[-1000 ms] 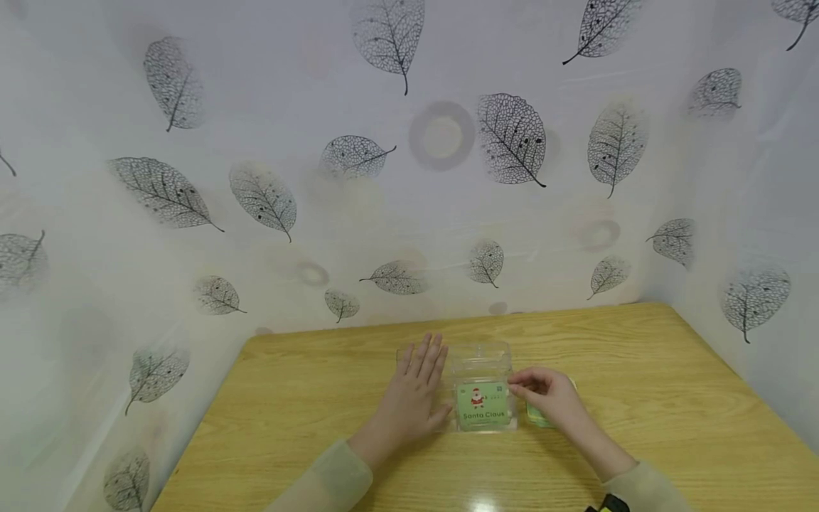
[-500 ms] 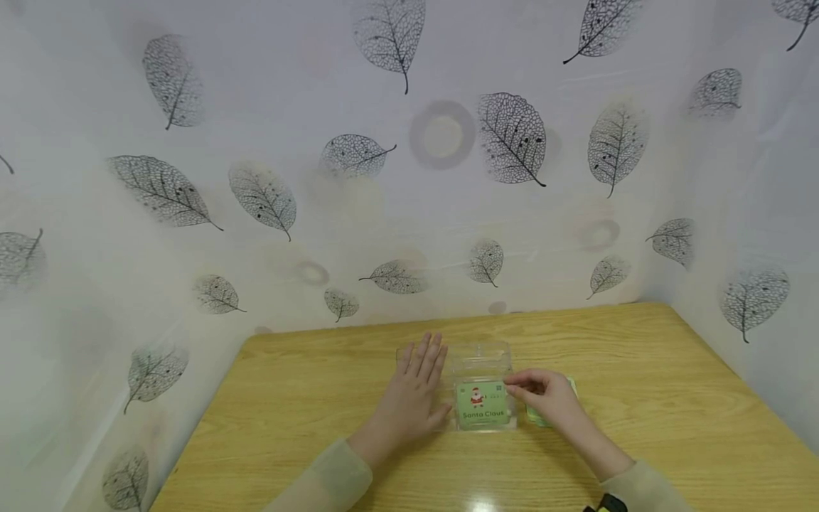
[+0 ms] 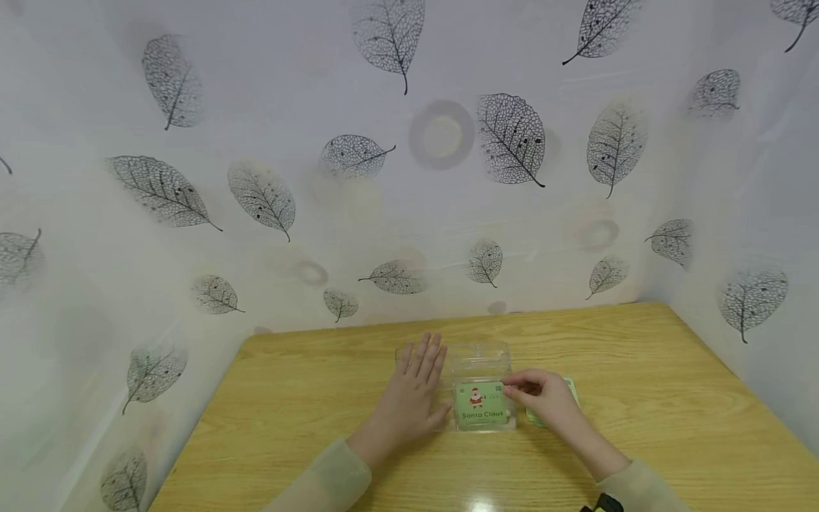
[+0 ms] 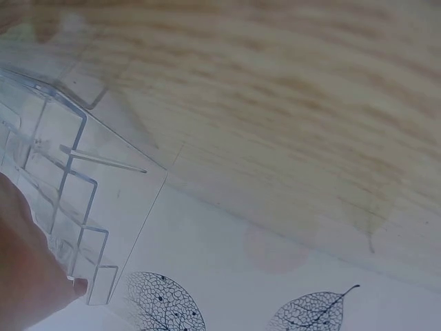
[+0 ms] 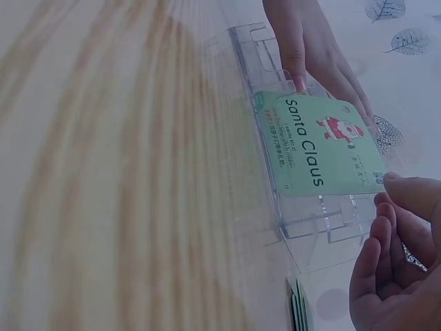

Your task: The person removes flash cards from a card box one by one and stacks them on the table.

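Observation:
A green "Santa Claus" flash card (image 3: 481,405) with a small Santa picture stands tilted at the front of a clear plastic stepped card holder (image 3: 481,350). My right hand (image 3: 549,397) pinches the card's upper right corner between thumb and fingers, which the right wrist view shows closely around the flash card (image 5: 324,148). On the holder's left side lies my left hand (image 3: 412,395), fingers straight and pointing away from me. In the left wrist view, part of that hand (image 4: 31,258) is beside the clear steps of the holder (image 4: 79,179).
A small stack of green cards (image 3: 536,419) lies right of the holder, partly hidden under my right hand. Wood-grain table (image 3: 288,419) surrounds everything. Behind it hangs a pale sheet (image 3: 294,107) printed with dark leaves.
My right hand has shifted slightly to the left while pinching the flash card. The left hand has stayed in place on the holder.

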`<state>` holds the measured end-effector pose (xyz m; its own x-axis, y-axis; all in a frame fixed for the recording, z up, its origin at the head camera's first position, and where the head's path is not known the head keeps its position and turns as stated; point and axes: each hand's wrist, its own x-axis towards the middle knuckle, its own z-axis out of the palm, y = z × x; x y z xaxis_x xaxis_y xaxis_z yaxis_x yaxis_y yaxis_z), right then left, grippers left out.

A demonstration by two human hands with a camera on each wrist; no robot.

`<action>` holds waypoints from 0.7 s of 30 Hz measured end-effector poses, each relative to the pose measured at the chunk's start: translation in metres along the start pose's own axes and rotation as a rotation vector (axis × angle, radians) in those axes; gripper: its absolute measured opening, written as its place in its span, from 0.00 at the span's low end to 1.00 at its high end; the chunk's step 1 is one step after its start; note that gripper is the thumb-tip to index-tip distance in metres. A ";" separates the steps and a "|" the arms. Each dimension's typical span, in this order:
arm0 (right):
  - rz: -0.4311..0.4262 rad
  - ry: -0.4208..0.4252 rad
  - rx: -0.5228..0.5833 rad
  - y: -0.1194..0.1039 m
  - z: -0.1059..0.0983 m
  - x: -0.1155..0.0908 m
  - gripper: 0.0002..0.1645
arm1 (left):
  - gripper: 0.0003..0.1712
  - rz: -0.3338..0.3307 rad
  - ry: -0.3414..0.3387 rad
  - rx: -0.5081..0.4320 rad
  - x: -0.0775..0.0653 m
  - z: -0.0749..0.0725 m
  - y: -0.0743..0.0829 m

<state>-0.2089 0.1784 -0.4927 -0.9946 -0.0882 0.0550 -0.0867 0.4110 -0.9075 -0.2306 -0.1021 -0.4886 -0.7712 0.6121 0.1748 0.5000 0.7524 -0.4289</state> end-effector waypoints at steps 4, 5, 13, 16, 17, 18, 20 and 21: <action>-0.005 0.001 0.014 -0.001 0.001 0.000 0.11 | 0.55 -0.001 -0.008 0.005 0.000 -0.001 0.000; -0.004 0.001 0.018 -0.002 0.001 0.000 0.11 | 0.55 -0.001 -0.010 0.006 0.000 -0.001 0.000; -0.033 -0.010 0.054 -0.003 0.003 -0.002 0.11 | 0.55 -0.005 -0.027 0.013 0.000 -0.003 0.001; -0.045 -0.010 0.065 -0.003 0.004 -0.003 0.11 | 0.55 -0.005 -0.025 0.012 0.000 -0.003 0.001; -0.050 -0.009 0.066 -0.003 0.004 -0.003 0.11 | 0.55 -0.004 -0.022 0.015 0.000 -0.003 0.001; -0.049 -0.006 0.068 -0.004 0.004 -0.003 0.11 | 0.55 -0.004 -0.021 0.015 0.000 -0.003 0.001; -0.051 -0.005 0.066 -0.004 0.004 -0.003 0.11 | 0.55 -0.003 -0.016 0.016 0.000 -0.002 0.001; -0.048 -0.004 0.065 -0.004 0.004 -0.003 0.11 | 0.55 -0.003 -0.013 0.017 0.000 -0.002 0.001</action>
<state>-0.2051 0.1734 -0.4913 -0.9890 -0.1107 0.0978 -0.1307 0.3462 -0.9290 -0.2297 -0.1010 -0.4873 -0.7780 0.6065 0.1642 0.4911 0.7499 -0.4432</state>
